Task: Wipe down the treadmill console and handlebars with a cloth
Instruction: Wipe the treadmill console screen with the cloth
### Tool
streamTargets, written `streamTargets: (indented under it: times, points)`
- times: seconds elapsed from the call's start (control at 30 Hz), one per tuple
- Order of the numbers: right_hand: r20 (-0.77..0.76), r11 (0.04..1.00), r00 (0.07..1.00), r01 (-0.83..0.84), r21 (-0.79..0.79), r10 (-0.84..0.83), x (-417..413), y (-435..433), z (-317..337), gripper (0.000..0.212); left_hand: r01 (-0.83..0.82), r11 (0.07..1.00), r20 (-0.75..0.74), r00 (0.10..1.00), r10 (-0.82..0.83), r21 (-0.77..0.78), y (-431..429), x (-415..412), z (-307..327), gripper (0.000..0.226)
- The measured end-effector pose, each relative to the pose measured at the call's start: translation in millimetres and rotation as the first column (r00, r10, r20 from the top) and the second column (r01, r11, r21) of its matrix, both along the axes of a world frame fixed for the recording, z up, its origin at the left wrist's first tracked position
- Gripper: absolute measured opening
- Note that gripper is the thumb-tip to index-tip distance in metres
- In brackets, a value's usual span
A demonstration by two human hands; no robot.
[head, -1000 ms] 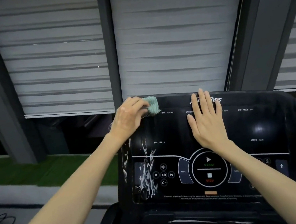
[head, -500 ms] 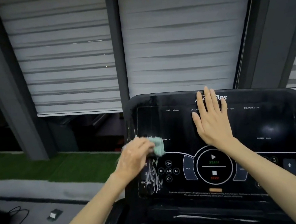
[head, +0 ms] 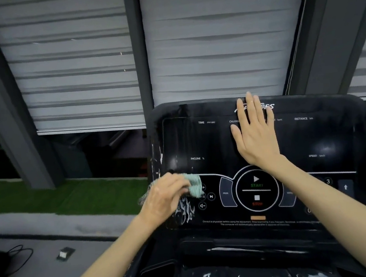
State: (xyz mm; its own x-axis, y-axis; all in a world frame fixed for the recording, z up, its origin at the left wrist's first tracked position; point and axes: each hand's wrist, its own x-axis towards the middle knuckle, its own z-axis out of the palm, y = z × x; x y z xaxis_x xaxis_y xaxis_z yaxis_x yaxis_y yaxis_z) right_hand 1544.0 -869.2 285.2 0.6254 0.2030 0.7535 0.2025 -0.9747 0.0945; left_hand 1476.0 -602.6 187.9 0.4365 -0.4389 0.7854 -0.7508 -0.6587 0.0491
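Left hand (head: 165, 196) low on console (head: 313, 138) left side, grip curled round teal cloth (head: 193, 185) (bunched, blurred), pressed against buttons (head: 211, 196) beside white smears (head: 186, 212). Further up, right hand (head: 256, 135) flat against upper console, grip wide, fingers straight. Behind, grey blinds (head: 213, 45).

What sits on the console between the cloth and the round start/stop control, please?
In the head view, small round buttons and the PROG key lie between the cloth and the start/stop control, all part of the console.
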Motion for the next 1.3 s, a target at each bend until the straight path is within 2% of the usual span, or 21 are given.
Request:
streamTargets:
  times: [0.13,0.27,0.37,0.47,0.6,0.7,0.77,1.0,1.07,1.17,1.3]
  points:
    - [-0.004,1.0,1.0,0.005,-0.007,-0.005,-1.7,0.4,0.4,0.062,0.005,0.995,0.011,1.0,-0.006,0.097,5.4,11.0,22.8,0.008]
    - [-0.011,1.0,1.0,0.005,-0.005,-0.005,-3.1,1.2,1.3,0.062,-0.106,0.994,0.103,0.989,0.103,0.018,0.0,38.4,84.8,0.008]
    - [-0.004,1.0,1.0,0.007,-0.002,-0.007,-2.7,0.5,0.8,0.062,-0.111,0.994,0.1,0.989,0.111,-0.01,-2.9,45.8,99.1,0.01]
    - [0.005,1.0,1.0,0.007,0.001,-0.007,-1.2,1.0,-0.8,0.062,-0.064,0.998,0.079,0.995,0.063,0.003,-1.0,32.9,61.7,0.004]
    - [0.006,1.0,1.0,0.007,0.006,-0.007,-0.5,0.3,0.4,0.062,0.056,0.996,-0.035,0.998,-0.053,0.071,6.1,1.2,-10.2,0.006]
    - [0.005,1.0,1.0,0.001,0.005,-0.001,-0.8,0.6,0.6,0.063,0.099,0.982,-0.047,0.995,-0.092,0.159,10.9,-4.4,-20.1,0.008]
    - [0.01,1.0,1.0,-0.002,0.009,0.002,-0.9,1.3,0.4,0.063,0.092,0.976,-0.016,0.996,-0.091,0.198,10.5,1.5,-3.9,0.011]
    - [0.009,1.0,1.0,0.006,0.009,-0.006,0.0,-0.2,-0.8,0.063,-0.077,0.997,0.128,0.989,0.074,0.02,-1.3,62.0,112.1,0.016]
    - [0.016,1.0,1.0,0.005,0.009,-0.005,0.3,-0.2,-1.7,0.062,-0.096,0.995,0.144,0.985,0.096,-0.001,-2.4,71.4,129.1,0.011]
    - [0.023,1.0,1.0,-0.003,0.014,0.002,0.9,0.0,-2.5,0.062,-0.05,0.997,0.115,0.992,0.044,0.052,1.4,60.5,109.4,0.005]
    - [0.025,1.0,1.0,-0.006,0.018,0.005,0.7,0.6,-2.9,0.062,0.028,0.997,0.02,0.999,-0.029,0.066,6.7,23.3,41.4,0.003]
